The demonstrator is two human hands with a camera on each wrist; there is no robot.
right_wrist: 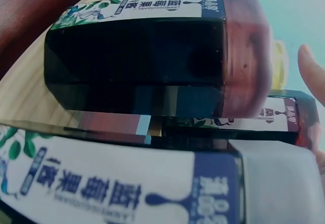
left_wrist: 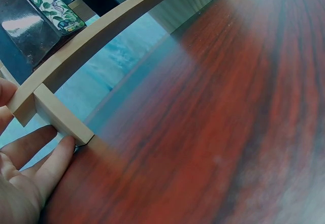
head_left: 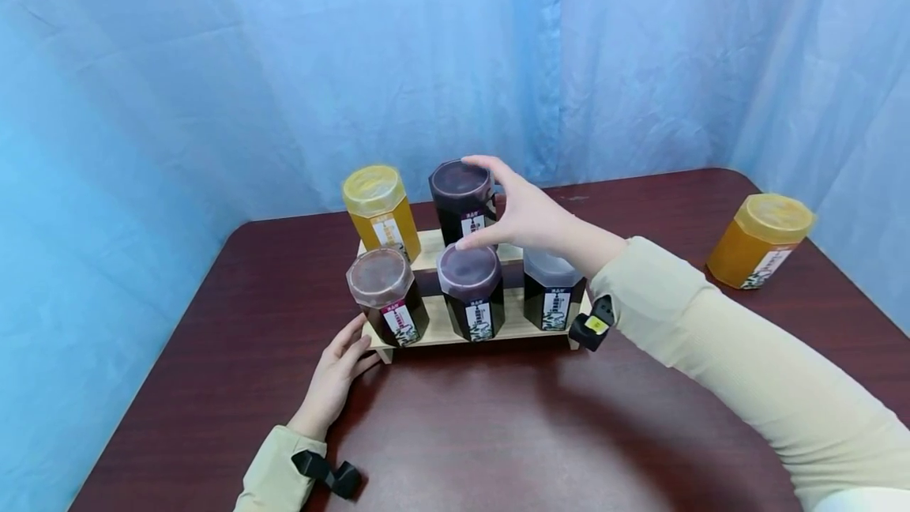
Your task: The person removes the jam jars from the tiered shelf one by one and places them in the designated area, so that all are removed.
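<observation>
A two-tier wooden rack (head_left: 442,329) carries several faceted jars. My right hand (head_left: 529,216) arches over the dark jar (head_left: 455,216) on the upper tier, index finger at the back of its lid. The thumb (right_wrist: 311,74) stands away from the lids, fingers spread wide. In front on the lower tier are a purple-lidded dark jar (head_left: 472,291), a dark jar with a clear lid (head_left: 554,295) and a brown-lidded jar (head_left: 387,291). My left hand (head_left: 336,374) rests loosely against the rack's left end, fingertips beside the short leg (left_wrist: 63,115).
A yellow jar (head_left: 380,208) stands on the upper tier's left. Another yellow jar (head_left: 761,242) stands apart at the right of the dark red table (head_left: 498,433). Blue curtains (head_left: 398,62) hang behind and at both sides.
</observation>
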